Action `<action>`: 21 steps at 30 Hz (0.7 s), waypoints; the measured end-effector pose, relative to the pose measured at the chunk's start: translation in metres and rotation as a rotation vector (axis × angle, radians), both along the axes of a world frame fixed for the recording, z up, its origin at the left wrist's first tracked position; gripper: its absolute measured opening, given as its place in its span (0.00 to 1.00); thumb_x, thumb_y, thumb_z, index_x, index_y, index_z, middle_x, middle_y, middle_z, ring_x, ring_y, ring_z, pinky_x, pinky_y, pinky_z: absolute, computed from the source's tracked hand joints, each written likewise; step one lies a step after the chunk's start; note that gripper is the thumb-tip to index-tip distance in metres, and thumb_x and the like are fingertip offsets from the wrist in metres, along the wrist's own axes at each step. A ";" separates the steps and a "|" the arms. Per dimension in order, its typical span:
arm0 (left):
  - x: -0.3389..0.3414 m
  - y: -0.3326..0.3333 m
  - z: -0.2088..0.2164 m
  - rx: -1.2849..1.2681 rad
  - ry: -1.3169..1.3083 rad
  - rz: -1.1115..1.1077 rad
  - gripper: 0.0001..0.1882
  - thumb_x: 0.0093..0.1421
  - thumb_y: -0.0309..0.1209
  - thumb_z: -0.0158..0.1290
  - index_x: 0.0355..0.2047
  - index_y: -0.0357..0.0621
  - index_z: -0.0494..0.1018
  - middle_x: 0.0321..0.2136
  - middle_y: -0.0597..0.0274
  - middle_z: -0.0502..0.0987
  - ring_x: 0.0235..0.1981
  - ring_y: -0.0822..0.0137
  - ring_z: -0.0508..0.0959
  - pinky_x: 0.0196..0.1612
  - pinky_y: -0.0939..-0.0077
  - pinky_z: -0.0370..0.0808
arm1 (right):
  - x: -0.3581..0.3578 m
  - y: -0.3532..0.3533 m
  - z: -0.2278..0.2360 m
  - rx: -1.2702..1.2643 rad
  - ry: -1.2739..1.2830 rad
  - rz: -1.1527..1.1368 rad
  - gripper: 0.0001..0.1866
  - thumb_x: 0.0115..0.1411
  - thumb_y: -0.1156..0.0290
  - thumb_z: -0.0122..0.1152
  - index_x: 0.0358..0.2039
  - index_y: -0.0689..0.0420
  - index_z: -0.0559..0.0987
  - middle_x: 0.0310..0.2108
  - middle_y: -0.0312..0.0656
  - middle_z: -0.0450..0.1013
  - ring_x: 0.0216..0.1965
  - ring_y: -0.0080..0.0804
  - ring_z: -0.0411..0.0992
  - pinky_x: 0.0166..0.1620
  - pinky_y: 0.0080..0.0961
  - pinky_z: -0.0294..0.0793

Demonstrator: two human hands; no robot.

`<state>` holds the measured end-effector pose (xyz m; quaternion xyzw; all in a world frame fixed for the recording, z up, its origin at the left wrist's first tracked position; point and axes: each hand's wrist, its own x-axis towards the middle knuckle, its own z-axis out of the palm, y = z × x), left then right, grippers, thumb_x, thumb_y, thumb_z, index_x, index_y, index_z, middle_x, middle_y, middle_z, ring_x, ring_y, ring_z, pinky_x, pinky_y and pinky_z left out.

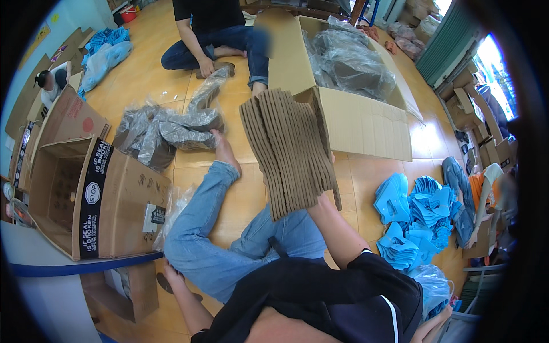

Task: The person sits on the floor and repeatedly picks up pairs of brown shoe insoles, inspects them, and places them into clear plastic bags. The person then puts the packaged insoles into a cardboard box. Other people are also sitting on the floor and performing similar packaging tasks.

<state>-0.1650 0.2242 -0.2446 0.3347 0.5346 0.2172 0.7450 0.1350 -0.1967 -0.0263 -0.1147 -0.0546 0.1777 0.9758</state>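
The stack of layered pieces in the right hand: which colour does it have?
The stack is brown; it shows best in the head view.

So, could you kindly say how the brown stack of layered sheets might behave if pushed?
The brown stack would probably shear or fan out, as its many layers look separate and uneven. It may flex, since the layers' edges look wavy.

Carton: black tape, white lettering, octagonal sign.
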 end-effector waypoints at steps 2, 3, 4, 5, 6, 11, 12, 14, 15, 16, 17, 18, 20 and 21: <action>0.019 -0.021 0.047 0.225 0.216 0.209 0.23 0.67 0.37 0.43 0.56 0.31 0.64 0.55 0.45 0.69 0.54 0.52 0.72 0.57 0.61 0.69 | 0.001 -0.005 0.001 -0.079 0.003 -0.042 0.40 0.54 0.42 0.55 0.59 0.58 0.67 0.53 0.44 0.70 0.50 0.40 0.72 0.50 0.38 0.77; 0.033 -0.036 0.073 0.601 0.402 0.195 0.24 0.67 0.36 0.44 0.57 0.31 0.62 0.56 0.44 0.67 0.55 0.52 0.70 0.58 0.62 0.68 | -0.001 -0.008 0.004 -0.176 0.049 -0.064 0.44 0.47 0.46 0.60 0.59 0.61 0.65 0.55 0.48 0.68 0.51 0.42 0.70 0.53 0.38 0.73; 0.049 -0.053 0.101 0.944 0.603 0.186 0.25 0.67 0.35 0.45 0.58 0.30 0.61 0.56 0.43 0.66 0.56 0.53 0.69 0.59 0.64 0.66 | 0.000 -0.008 0.006 -0.269 0.027 -0.047 0.44 0.45 0.47 0.60 0.59 0.62 0.65 0.55 0.49 0.67 0.52 0.42 0.70 0.54 0.38 0.72; 0.070 -0.073 0.126 1.017 0.336 0.115 0.26 0.66 0.35 0.46 0.60 0.32 0.59 0.58 0.44 0.64 0.58 0.53 0.67 0.60 0.64 0.64 | -0.001 -0.008 0.008 -0.288 -0.020 0.003 0.45 0.43 0.49 0.61 0.59 0.62 0.65 0.55 0.50 0.67 0.52 0.42 0.69 0.55 0.38 0.70; 0.092 -0.098 0.147 1.116 0.052 0.044 0.28 0.65 0.35 0.47 0.62 0.33 0.57 0.59 0.45 0.63 0.60 0.54 0.64 0.62 0.64 0.61 | -0.003 -0.008 0.011 -0.295 -0.071 0.061 0.46 0.41 0.50 0.61 0.59 0.62 0.65 0.56 0.51 0.66 0.52 0.42 0.69 0.56 0.38 0.69; 0.170 -0.219 0.200 0.259 -0.660 -0.687 0.45 0.59 0.55 0.51 0.68 0.47 0.46 0.65 0.51 0.52 0.67 0.56 0.53 0.67 0.56 0.52 | -0.031 -0.006 0.029 -0.829 0.089 0.397 0.49 0.40 0.54 0.64 0.62 0.64 0.59 0.55 0.51 0.65 0.56 0.45 0.65 0.60 0.33 0.63; 0.180 -0.234 0.203 0.095 -0.688 -0.749 0.48 0.58 0.63 0.49 0.68 0.49 0.46 0.65 0.51 0.53 0.66 0.55 0.54 0.66 0.56 0.54 | -0.035 -0.002 0.033 -0.940 -0.062 0.376 0.49 0.41 0.55 0.65 0.62 0.65 0.59 0.55 0.51 0.64 0.57 0.45 0.63 0.61 0.34 0.61; 0.189 -0.253 0.209 -0.034 -0.819 -0.824 0.50 0.53 0.69 0.47 0.66 0.49 0.53 0.61 0.55 0.61 0.63 0.59 0.61 0.64 0.61 0.58 | -0.040 0.008 0.039 -1.158 -0.359 0.321 0.49 0.41 0.58 0.68 0.62 0.66 0.58 0.57 0.51 0.62 0.59 0.44 0.61 0.63 0.34 0.58; 0.192 -0.256 0.211 -0.061 -0.833 -0.768 0.46 0.55 0.68 0.45 0.64 0.48 0.56 0.60 0.58 0.64 0.60 0.61 0.65 0.63 0.63 0.61 | -0.043 0.010 0.043 -1.206 -0.489 0.251 0.51 0.41 0.60 0.71 0.63 0.66 0.57 0.60 0.52 0.57 0.63 0.42 0.56 0.65 0.35 0.55; 0.193 -0.260 0.214 -0.062 -0.817 -0.679 0.46 0.56 0.67 0.45 0.64 0.48 0.56 0.60 0.58 0.64 0.60 0.60 0.65 0.62 0.63 0.61 | -0.044 0.014 0.047 -1.259 -0.611 0.194 0.55 0.40 0.54 0.71 0.64 0.65 0.54 0.64 0.57 0.50 0.66 0.47 0.51 0.65 0.39 0.53; 0.194 -0.262 0.217 -0.066 -0.803 -0.600 0.45 0.58 0.66 0.45 0.64 0.47 0.56 0.61 0.58 0.64 0.60 0.60 0.65 0.62 0.62 0.62 | -0.047 0.020 0.049 -1.335 -0.720 0.121 0.58 0.39 0.51 0.72 0.65 0.64 0.53 0.65 0.61 0.47 0.67 0.53 0.48 0.66 0.42 0.51; 0.194 -0.264 0.219 -0.074 -0.807 -0.540 0.44 0.59 0.65 0.45 0.64 0.46 0.55 0.61 0.58 0.63 0.60 0.59 0.65 0.62 0.62 0.62 | -0.049 0.025 0.052 -1.425 -0.837 0.018 0.60 0.39 0.48 0.72 0.66 0.62 0.51 0.65 0.65 0.44 0.67 0.58 0.45 0.66 0.45 0.50; 0.195 -0.262 0.222 -0.094 -0.893 -0.497 0.42 0.60 0.62 0.42 0.64 0.45 0.55 0.60 0.55 0.64 0.60 0.57 0.65 0.62 0.61 0.63 | -0.057 0.028 0.057 -1.640 -0.943 -0.007 0.63 0.37 0.44 0.72 0.68 0.58 0.50 0.65 0.71 0.37 0.67 0.68 0.39 0.67 0.49 0.47; 0.196 -0.260 0.223 -0.160 -0.917 -0.471 0.41 0.60 0.61 0.42 0.64 0.44 0.55 0.60 0.55 0.64 0.60 0.56 0.66 0.62 0.61 0.63 | -0.063 0.031 0.059 -1.703 -0.923 -0.015 0.64 0.37 0.43 0.73 0.68 0.55 0.49 0.65 0.73 0.35 0.67 0.70 0.37 0.67 0.49 0.47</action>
